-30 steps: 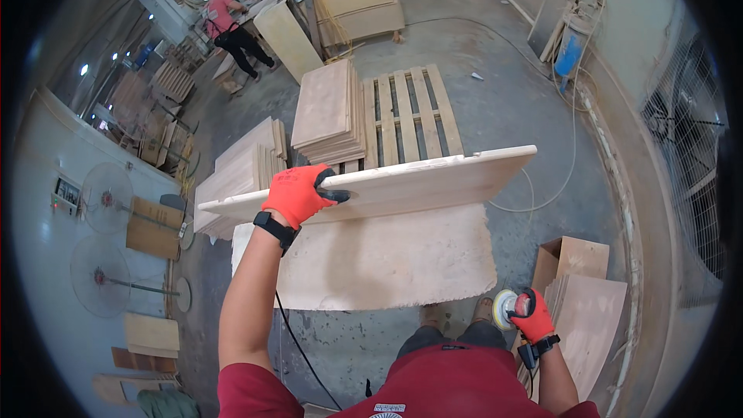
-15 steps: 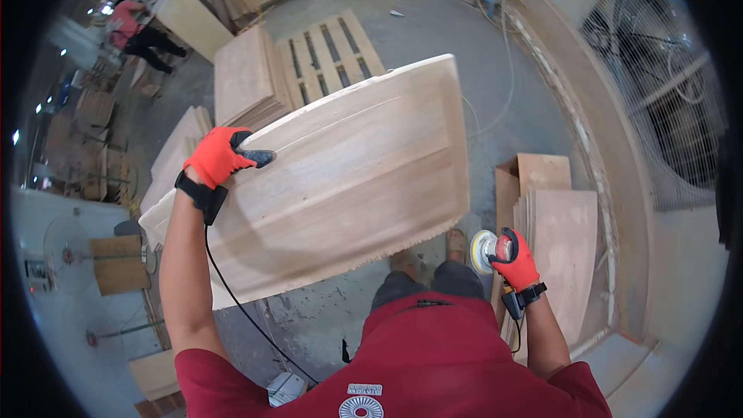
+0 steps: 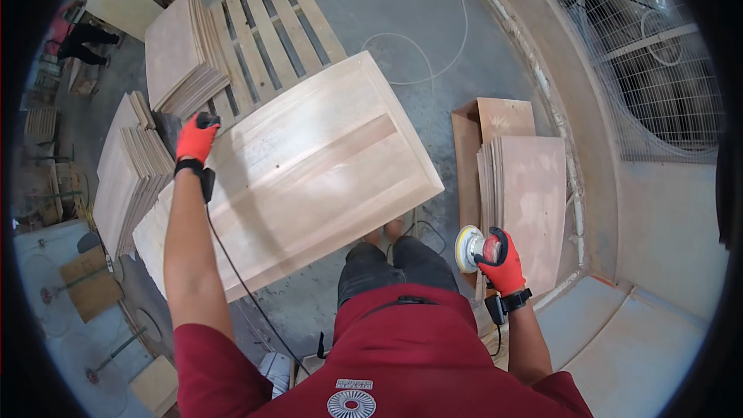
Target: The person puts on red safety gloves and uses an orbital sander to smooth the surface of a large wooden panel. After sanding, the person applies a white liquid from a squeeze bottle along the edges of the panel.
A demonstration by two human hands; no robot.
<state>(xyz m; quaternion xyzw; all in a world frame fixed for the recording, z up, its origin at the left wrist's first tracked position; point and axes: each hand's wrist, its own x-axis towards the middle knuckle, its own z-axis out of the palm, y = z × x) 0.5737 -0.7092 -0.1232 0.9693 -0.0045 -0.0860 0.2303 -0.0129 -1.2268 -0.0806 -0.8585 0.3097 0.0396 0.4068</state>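
Note:
A broad, pale wooden panel with bevelled edges lies in front of me, slanting up to the right. My left hand, in an orange glove with black fingertips, is closed at the panel's far left edge. Whether its curled fingers grip that edge is hard to see. To the right of the panel, my right hand, in a matching glove, is wrapped round a round power sander with a red body and a pale yellow-rimmed pad. The sander is held up, apart from the panel.
Behind the panel are a slatted wooden pallet and a stack of boards. More boards stand at the left. Thin boards lean at the right, near a wire-guarded fan. A hose crosses the floor. Another person is far left.
The panel has tipped to a flatter pose, and its right end has moved left and nearer. My left thumb no longer lies over its face. The sander stays in my right hand.

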